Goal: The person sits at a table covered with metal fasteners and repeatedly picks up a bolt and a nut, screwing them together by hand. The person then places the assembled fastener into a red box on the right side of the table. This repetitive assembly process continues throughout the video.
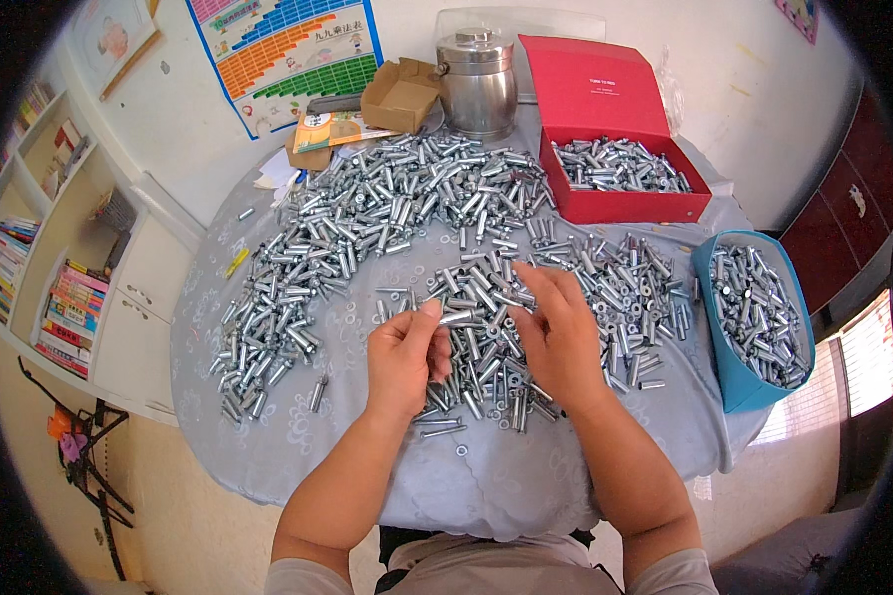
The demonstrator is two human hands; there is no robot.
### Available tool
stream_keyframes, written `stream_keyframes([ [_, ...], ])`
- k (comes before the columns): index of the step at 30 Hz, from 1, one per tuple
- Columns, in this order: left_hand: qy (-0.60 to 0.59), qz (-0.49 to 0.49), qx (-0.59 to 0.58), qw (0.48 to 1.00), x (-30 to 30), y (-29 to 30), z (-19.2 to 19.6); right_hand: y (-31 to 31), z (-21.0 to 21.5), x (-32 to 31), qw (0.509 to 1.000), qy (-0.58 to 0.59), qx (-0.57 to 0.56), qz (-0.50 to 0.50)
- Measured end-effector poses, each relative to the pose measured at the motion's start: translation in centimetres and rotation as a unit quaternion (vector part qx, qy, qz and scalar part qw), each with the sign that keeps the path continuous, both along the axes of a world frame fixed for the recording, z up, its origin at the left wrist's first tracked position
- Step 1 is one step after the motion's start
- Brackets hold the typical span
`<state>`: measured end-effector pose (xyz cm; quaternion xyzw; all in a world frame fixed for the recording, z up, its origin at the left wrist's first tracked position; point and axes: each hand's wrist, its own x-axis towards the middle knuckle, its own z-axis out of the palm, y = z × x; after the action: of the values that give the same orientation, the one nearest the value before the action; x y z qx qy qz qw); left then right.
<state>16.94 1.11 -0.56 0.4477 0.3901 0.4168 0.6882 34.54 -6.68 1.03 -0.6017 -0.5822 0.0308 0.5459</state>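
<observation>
My left hand (403, 357) pinches a shiny metal sleeve anchor (457, 318) between thumb and fingers, its free end pointing right. To its right, my right hand (566, 347) is held with thumb and fingers apart, and I see nothing in its grip. Both hands hover over a loose pile of metal sleeves and bolts (476, 372) in the middle of the table. Washers and nuts are mixed in with the parts on the right (630, 307). Behind and left of my hands, a broad arc of similar metal anchors (397, 198) covers the cloth.
A red box (625, 206) with its lid up and a teal fabric bin (754, 395) hold more metal parts. A steel pot (478, 89) and a small cardboard box (399, 96) stand at the back. A yellow cutter (236, 263) lies left on the grey tablecloth (337, 456).
</observation>
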Motion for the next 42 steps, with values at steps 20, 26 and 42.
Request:
stream_keyframes([
  [20,0.018,-0.038,0.069,0.997,0.3,-0.4,0.3,-0.3,-0.2,0.1,0.981,0.099,-0.140,0.094],
  [26,0.088,-0.028,0.125,0.988,0.2,0.4,0.7,0.0,0.5,0.9,0.996,0.062,-0.060,-0.001],
  [42,0.473,0.100,0.339,0.807,-14.2,-3.3,0.8,0.6,-1.3,0.1,0.999,-0.041,-0.030,0.001],
])
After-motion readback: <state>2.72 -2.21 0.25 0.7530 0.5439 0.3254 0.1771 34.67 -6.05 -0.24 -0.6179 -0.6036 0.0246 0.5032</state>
